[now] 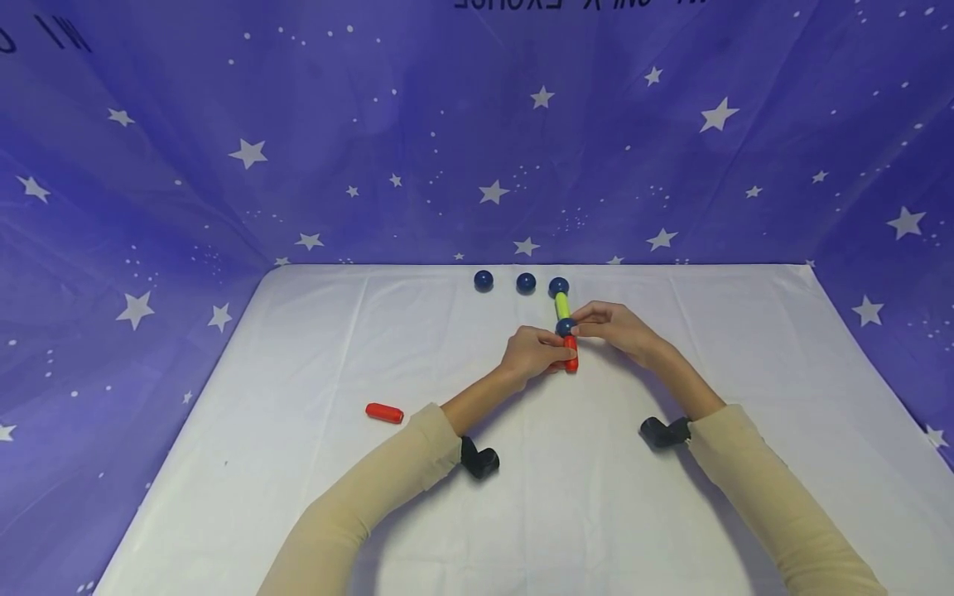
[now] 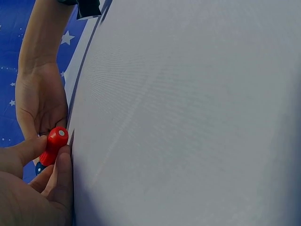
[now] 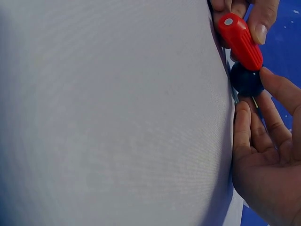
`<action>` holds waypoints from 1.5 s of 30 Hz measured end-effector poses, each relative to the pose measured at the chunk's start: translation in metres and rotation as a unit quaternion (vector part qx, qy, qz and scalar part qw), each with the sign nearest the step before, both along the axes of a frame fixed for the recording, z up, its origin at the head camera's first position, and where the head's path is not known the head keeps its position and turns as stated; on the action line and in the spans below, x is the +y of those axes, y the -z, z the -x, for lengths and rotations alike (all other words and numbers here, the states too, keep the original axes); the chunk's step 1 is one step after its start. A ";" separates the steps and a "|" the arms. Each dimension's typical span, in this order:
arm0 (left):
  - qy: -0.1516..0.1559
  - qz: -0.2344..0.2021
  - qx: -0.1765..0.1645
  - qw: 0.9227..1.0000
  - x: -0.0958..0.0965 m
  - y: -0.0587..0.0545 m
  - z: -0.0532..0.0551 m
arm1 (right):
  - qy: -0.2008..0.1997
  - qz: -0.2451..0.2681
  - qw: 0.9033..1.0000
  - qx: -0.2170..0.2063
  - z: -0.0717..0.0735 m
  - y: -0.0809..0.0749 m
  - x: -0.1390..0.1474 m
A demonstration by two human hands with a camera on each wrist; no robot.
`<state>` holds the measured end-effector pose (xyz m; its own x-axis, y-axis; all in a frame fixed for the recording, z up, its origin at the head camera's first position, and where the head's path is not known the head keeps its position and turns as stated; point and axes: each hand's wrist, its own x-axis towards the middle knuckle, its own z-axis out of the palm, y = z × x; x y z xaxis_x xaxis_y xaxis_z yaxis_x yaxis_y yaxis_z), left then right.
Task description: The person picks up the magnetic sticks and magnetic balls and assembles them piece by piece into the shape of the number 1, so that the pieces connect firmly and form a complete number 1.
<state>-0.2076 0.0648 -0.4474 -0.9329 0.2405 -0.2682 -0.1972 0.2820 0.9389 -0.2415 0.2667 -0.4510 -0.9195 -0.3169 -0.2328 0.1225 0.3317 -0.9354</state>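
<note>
My left hand (image 1: 535, 353) pinches a red rod (image 1: 571, 354) between thumb and fingers; its far end meets a dark blue ball (image 1: 566, 327). With thumb and fingertips, my right hand (image 1: 613, 328) holds that ball. Beyond the ball a yellow-green rod (image 1: 562, 306) runs away from me to another blue ball (image 1: 559, 286), so the pieces form one line. In the right wrist view the red rod (image 3: 241, 41) shows a small silvery disc on its end and meets the ball (image 3: 247, 80). The left wrist view shows the red rod (image 2: 55, 143) between the left fingers.
Two loose blue balls, one farther left (image 1: 484, 281) and one nearer the line (image 1: 526, 283), lie by the table's far edge. A second red rod (image 1: 384, 413) lies left of the left forearm. Black wrist devices (image 1: 663, 432) hang below both sleeves. Star-patterned blue cloth (image 1: 492, 149) surrounds the white table (image 1: 313, 348).
</note>
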 end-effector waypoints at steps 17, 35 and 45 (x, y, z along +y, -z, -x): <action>-0.007 -0.003 -0.003 1.000 0.001 0.000 0.000 | -0.003 -0.009 1.000 0.003 0.000 0.000 0.000; 0.003 -0.001 -0.012 1.000 0.001 0.001 0.002 | 0.001 -0.020 1.000 0.007 0.002 0.004 0.001; -0.001 -0.006 -0.008 1.000 0.002 0.003 0.002 | 0.002 -0.016 1.000 0.003 0.001 0.002 0.001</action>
<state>-0.2096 0.0665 -0.4508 -0.9291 0.2422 -0.2795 -0.2121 0.2703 0.9391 -0.2423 0.2674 -0.4528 -0.9225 -0.3052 -0.2362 0.1176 0.3606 -0.9253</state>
